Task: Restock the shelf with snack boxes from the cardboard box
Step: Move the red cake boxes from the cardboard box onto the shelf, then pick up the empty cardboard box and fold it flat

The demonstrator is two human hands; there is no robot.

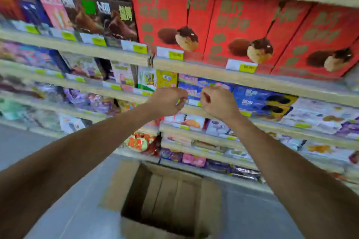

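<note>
Head view: red snack boxes (240, 29) upright on shelf (213, 72); brown cardboard box (120, 184) open.

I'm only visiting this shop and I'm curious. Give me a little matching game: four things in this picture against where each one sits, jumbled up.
Things:
1. red boxes
2. cardboard box
3. yellow cartoon box
4. blue boxes

Places:
A. on the floor, flaps open
B. just to the right of the right hand
C. high up, well above both hands
D. just above the left hand

Pairs: 1-C, 2-A, 3-D, 4-B
</note>
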